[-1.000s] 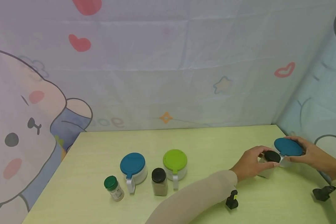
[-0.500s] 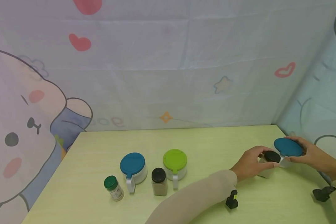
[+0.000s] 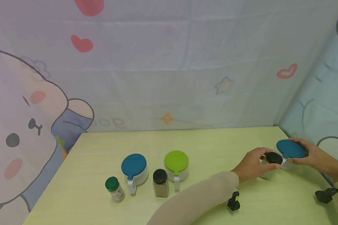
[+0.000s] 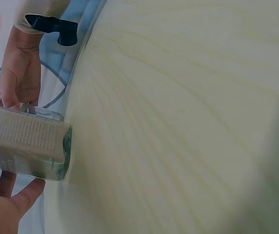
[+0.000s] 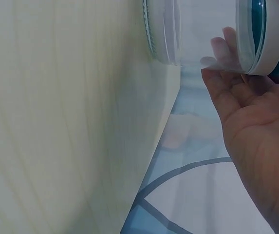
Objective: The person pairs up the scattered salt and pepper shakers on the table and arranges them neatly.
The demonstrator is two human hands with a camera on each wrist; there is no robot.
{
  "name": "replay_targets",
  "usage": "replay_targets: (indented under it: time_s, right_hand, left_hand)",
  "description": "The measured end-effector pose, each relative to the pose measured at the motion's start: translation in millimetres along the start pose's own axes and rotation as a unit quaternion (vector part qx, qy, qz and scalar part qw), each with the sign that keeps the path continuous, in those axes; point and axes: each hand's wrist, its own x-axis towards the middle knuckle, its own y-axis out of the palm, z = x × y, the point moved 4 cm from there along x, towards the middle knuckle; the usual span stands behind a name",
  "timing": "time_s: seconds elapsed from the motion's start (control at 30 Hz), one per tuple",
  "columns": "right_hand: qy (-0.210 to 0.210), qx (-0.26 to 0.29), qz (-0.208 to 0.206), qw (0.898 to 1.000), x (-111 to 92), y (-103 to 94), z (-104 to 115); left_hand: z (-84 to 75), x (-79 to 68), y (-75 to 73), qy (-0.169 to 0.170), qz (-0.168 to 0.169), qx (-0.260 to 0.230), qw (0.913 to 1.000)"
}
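My left hand (image 3: 251, 164) grips a square glass spice jar (image 3: 273, 158) by its black lid end, with fingers on one side and thumb on the other. Printed text shows on the jar's glass (image 4: 29, 139) in the left wrist view, its base close to the tabletop. Just beyond, my right hand (image 3: 315, 156) holds a round clear seasoning pot (image 3: 290, 148) with a blue lid, fingers curled round its far side. In the right wrist view the pot's white collar (image 5: 271, 41) sits between that hand's fingers and palm. The two containers stand side by side at the table's right edge.
Left of my arm stand a green-lidded shaker (image 3: 115, 189), another blue-lidded pot (image 3: 134, 165), a black-lidded jar (image 3: 161, 184) and a green-lidded pot (image 3: 176, 162). Printed cloth (image 3: 186, 62) hangs behind the pale table (image 3: 214, 140) and along its right side.
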Motion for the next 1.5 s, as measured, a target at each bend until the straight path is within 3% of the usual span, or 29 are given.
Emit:
replay_targets:
  time_s: [0.3,0.57,1.0,1.5]
  right_hand:
    - [-0.007,-0.004,0.004,1.0,-0.5,-1.1,-2.9]
    - [-0.033,0.015,0.0,0.999,-0.5,-1.4,-3.9]
    - [-0.002,-0.015,0.008,1.0,3.2,0.6,2.1]
    - [-0.014,-0.023,0.001,1.0,3.8,-2.1,1.9]
  left_hand:
    - [-0.6,1.2,1.2,0.019,0.006,0.013,0.9997]
    - [0.3,0.7,1.5,0.011,-0.003,0.013,0.9999]
    - [2.1,-0.3,0.6,0.004,0.002,0.01,0.9999]
    - [1.7,-1.8,0.2,0.016,-0.002,-0.007,0.9998]
